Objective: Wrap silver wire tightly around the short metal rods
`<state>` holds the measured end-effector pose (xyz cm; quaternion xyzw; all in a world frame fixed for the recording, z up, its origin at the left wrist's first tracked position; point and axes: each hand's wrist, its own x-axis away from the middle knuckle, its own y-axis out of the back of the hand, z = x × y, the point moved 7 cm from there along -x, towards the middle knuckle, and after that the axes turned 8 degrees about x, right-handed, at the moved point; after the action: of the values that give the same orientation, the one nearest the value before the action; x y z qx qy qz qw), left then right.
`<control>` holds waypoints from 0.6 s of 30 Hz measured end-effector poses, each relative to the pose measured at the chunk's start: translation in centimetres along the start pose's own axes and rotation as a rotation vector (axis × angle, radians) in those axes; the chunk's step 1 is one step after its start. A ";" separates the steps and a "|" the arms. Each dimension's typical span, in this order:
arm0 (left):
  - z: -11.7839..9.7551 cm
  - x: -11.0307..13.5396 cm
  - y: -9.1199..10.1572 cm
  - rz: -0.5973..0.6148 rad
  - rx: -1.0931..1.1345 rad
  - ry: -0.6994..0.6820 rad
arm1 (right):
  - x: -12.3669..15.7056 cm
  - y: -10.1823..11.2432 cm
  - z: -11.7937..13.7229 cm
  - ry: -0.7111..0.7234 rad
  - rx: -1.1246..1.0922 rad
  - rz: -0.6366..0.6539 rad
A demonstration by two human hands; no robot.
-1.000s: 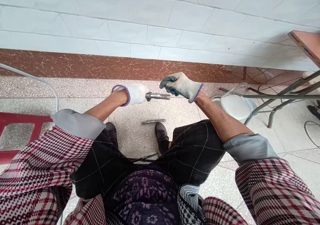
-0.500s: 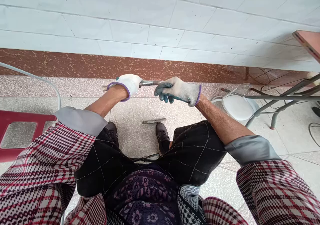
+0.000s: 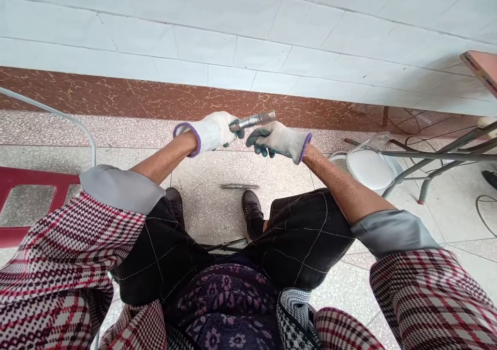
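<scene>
My left hand (image 3: 217, 131), in a white knit glove with a dark green palm and purple cuff, is closed round a brownish metal rod (image 3: 253, 120) with a bright, ridged band like coiled wire. The rod tilts up to the right, its far end free. Just below and right of that end is my right hand (image 3: 274, 139), gloved alike, apart from the rod. Its fingers are curled and thumb and forefinger come together; anything between them is too small to make out. A second ridged metal rod (image 3: 239, 186) lies on the floor between my shoes.
A tiled white wall (image 3: 217, 55) with a red-brown skirting (image 3: 174, 99) runs in front. On the left are a red plastic stool (image 3: 34, 178) and a pale hose (image 3: 58, 114). Right stand metal table legs (image 3: 430, 171), near a round whitish object (image 3: 370, 169) and cables.
My left hand has moved right and turned, bringing the rod from roughly level to tilted up to the right. My right hand has shifted slightly right, its fingers still curled.
</scene>
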<state>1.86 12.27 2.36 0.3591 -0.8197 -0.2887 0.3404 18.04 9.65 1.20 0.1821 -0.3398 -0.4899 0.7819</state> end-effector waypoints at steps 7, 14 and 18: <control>3.0 -0.9 1.8 -0.072 -0.473 0.116 | 2.1 -0.6 3.0 0.117 -0.008 0.102; 1.9 0.5 -2.1 0.146 -0.225 0.116 | 0.8 3.0 1.4 0.010 -0.015 -0.210; 0.4 1.0 -2.0 0.120 -0.142 0.079 | -0.1 1.9 0.1 0.013 0.026 -0.104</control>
<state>1.89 10.43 1.04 0.2953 -0.8030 -0.3108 0.4140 19.14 10.63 2.44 0.2125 -0.3312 -0.5242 0.7552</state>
